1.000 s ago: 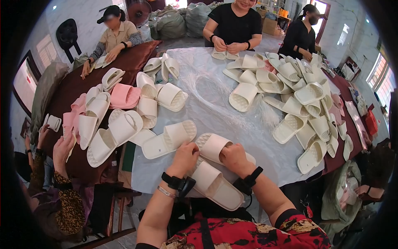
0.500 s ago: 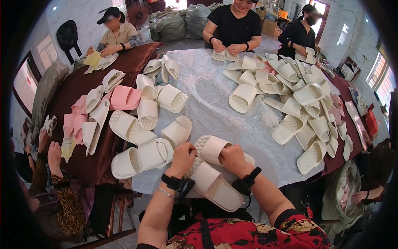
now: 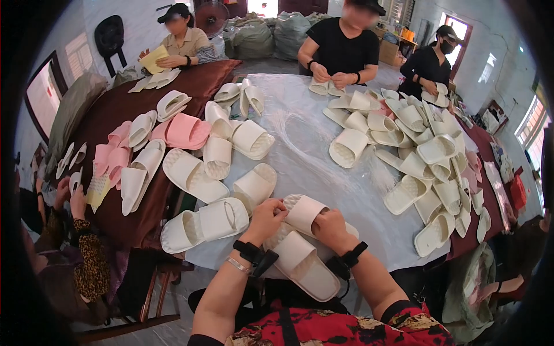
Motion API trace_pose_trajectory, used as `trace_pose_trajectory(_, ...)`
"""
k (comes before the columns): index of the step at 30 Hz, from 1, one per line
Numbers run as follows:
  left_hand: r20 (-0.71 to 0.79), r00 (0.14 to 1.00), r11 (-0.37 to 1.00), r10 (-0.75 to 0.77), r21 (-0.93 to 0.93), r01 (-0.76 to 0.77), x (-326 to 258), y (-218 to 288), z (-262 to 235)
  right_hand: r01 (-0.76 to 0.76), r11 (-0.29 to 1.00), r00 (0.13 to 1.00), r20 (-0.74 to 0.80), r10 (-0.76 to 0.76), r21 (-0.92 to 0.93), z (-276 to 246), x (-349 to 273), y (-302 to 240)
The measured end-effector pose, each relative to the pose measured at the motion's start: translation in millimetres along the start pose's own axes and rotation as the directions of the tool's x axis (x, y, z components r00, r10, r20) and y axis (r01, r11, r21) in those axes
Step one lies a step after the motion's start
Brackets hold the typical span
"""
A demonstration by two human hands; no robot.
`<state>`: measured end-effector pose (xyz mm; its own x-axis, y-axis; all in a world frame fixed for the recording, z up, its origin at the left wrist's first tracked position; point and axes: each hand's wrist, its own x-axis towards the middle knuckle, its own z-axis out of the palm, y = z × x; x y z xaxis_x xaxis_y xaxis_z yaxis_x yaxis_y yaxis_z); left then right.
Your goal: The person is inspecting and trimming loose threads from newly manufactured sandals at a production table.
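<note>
Two cream slippers lie in front of me at the near table edge. My left hand point(image 3: 266, 221) is closed in a pinch at the left edge of the upper slipper's strap point(image 3: 302, 213); whatever its fingertips hold is too small to make out. On the other side, my right hand point(image 3: 333, 228) has curled fingers tucked at the strap's opening, with the tips hidden. Below and between my wrists rests the lower slipper point(image 3: 300, 256), its sole end hanging over the edge. Close to my left hand is a pair of cream slippers point(image 3: 216, 218), one strap touching the other.
Thin clear strands point(image 3: 311, 153) lie across the white sheet point(image 3: 283, 115). A big heap of cream slippers point(image 3: 412, 153) fills the right side. Pink slippers point(image 3: 183, 130) and more cream ones lie left on brown cloth point(image 3: 86, 127). Several co-workers sit around, including a person in black point(image 3: 343, 49) opposite.
The view has shifted slightly, so the table sits further right and lower. My hands stay at the upper slipper's strap. At far left, a co-worker's hand now touches a pale slipper.
</note>
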<state>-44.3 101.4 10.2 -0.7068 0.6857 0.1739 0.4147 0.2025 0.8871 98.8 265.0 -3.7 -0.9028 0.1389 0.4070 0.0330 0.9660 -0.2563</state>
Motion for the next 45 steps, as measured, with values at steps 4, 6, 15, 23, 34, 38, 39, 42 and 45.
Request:
trace_pose_trajectory(4, 0.051, 0.995, 0.994, -0.089, -0.06, 0.092, 0.5, -5.4, 0.6, 0.013, 0.999, 1.0, -0.015, -0.012, 0.042, -1.5, 1.2, -1.2)
trace_pose_trajectory(6, 0.015, 0.995, 0.993, -0.097, -0.067, 0.098, -0.4, -7.2, 1.4, -0.007, 0.995, 0.996, -0.084, 0.015, 0.095, -2.1, 1.6, -3.1)
trace_pose_trajectory(15, 0.077, 0.985, 0.902, -0.154, -0.395, 0.172, 4.4, -13.1, 7.2, 0.003, 0.998, 0.997, -0.073, 0.001, 0.059, -3.2, 2.6, -3.5)
trace_pose_trajectory(23, -0.032, 0.99, 0.851, -0.141, -0.515, 0.104, -4.4, -7.4, -1.0, 0.002, 0.994, 1.0, 0.023, -0.005, 0.107, -61.8, 11.7, -26.3)
trace_pose_trajectory(34, -0.121, 0.992, 0.914, -0.037, -0.406, -0.016, -26.0, 35.7, -9.2, 0.015, 0.922, 0.998, -0.068, 0.012, 0.386, -46.9, 43.2, -71.1)
trace_pose_trajectory(38, -0.137, 0.99, 0.878, -0.031, -0.478, -0.038, -33.8, 36.3, -6.4, -0.025, 0.903, 0.998, 0.066, -0.003, 0.428, -32.0, 43.7, -69.3)
trace_pose_trajectory(39, -0.131, 0.991, 0.889, -0.027, -0.456, -0.036, -34.5, 35.2, -5.9, 0.039, 0.905, 0.999, 0.001, -0.043, 0.423, -28.7, 43.8, -68.7)
trace_pose_trajectory(42, -0.133, 0.99, 0.886, -0.037, -0.464, -0.029, -36.3, 32.2, -2.5, 0.104, 0.904, 0.994, -0.085, -0.076, 0.415, -21.7, 41.4, -66.7)
trace_pose_trajectory(45, -0.141, 0.989, 0.859, -0.053, -0.511, -0.027, -37.2, 31.1, 0.4, 0.119, 0.896, 0.991, -0.101, -0.083, 0.429, -19.5, 40.0, -64.0)
